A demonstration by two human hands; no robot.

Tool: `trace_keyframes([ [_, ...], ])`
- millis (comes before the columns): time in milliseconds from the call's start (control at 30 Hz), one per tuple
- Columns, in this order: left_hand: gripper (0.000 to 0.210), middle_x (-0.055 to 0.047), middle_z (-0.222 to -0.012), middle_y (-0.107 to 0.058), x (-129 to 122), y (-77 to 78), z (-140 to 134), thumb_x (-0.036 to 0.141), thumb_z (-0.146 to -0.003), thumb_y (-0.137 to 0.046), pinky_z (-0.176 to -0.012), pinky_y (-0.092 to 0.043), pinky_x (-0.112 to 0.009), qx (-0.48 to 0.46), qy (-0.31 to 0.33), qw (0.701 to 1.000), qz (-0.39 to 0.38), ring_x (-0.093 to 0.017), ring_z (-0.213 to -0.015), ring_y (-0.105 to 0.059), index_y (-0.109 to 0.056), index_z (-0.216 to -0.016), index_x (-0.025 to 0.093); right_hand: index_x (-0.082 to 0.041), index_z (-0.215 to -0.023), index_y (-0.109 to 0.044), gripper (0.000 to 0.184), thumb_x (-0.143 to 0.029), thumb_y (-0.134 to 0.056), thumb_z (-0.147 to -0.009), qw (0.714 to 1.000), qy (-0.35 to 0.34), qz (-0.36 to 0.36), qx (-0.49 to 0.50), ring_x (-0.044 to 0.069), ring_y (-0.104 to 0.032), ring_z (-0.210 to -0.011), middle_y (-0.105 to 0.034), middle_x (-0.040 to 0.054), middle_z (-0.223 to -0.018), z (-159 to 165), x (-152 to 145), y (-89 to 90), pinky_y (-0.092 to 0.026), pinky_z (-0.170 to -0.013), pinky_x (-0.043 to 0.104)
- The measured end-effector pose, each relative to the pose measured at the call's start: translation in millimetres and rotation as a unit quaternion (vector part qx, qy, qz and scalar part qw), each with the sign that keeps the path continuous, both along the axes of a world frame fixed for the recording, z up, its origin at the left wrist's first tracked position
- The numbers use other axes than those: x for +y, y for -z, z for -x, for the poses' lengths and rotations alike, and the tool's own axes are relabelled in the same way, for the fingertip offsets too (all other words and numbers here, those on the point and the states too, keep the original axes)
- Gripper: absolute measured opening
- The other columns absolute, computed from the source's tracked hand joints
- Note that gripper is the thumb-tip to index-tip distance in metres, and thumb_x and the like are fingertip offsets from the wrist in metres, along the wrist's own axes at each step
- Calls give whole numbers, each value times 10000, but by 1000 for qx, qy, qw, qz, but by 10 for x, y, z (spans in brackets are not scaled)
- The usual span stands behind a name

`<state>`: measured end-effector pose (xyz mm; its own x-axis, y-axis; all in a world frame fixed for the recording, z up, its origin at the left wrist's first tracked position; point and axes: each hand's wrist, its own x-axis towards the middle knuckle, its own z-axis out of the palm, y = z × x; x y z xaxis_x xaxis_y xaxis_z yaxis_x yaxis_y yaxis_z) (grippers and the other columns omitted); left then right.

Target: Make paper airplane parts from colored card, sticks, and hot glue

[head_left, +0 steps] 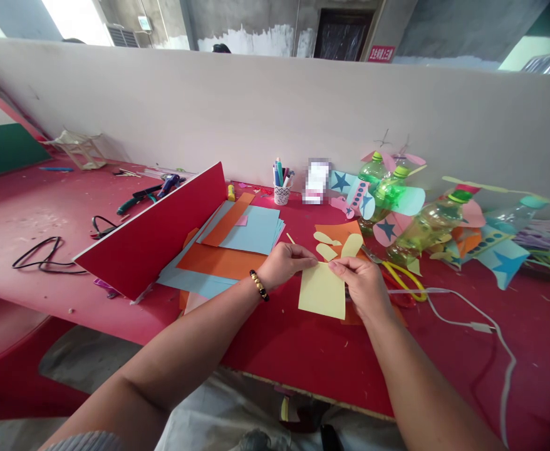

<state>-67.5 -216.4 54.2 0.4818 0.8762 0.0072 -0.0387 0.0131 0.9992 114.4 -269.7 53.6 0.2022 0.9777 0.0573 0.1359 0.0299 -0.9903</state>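
Note:
A pale yellow sheet of paper hangs between my hands over the red table, its top edge pinched at both corners. My left hand, with a beaded bracelet at the wrist, has thumb and fingertips closed on the left corner. On the right corner, my right hand grips with thumb and index finger. Just beyond the sheet lie yellow rounded paper cutouts on a piece of orange paper. Yellow-handled scissors rest beside my right hand, partly hidden by it.
Blue paper sheets and orange strips lie left, beside an upright red board. A pen cup stands at the back. Decorated plastic bottles crowd the right, near a white cable. Further left are a glue gun and black cord.

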Motion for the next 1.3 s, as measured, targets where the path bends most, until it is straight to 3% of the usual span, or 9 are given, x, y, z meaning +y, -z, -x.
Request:
trace_keyframes([
  [300,243,-42,-705,-660,2,1,3,338,-696,-722,-566,-455,-218,8,-6,1000,-10,-104,-620,-575,-693,-780,112,-185,-750,-708,281,-450,-741,-663,1000,-10,8,6,165,-565,-535,-661,11,-616,-1,-3,17,-432,-486,267],
  [633,290,-58,-739,-686,-12,6,-24,347,-642,-775,-596,-504,-255,-73,-14,995,73,-139,-650,-628,-700,-794,112,-192,-759,-718,229,-395,-757,-663,998,-7,5,55,166,-597,-576,-682,7,-636,41,-7,-11,-475,-544,276],
  [867,277,-52,-722,-686,-19,-21,-21,314,-607,-794,-582,-479,-240,-46,-26,996,74,-129,-641,-617,-710,-781,115,-199,-820,-728,275,-407,-765,-644,997,-17,24,69,182,-622,-585,-707,20,-673,47,-8,-44,-483,-526,282],
  [1300,240,-29,-661,-670,-20,-51,-21,241,-534,-814,-555,-459,-224,-71,-26,990,116,-106,-593,-592,-716,-717,122,-218,-767,-731,222,-377,-781,-619,995,-25,35,92,173,-607,-562,-697,9,-638,12,26,-17,-456,-514,281],
])
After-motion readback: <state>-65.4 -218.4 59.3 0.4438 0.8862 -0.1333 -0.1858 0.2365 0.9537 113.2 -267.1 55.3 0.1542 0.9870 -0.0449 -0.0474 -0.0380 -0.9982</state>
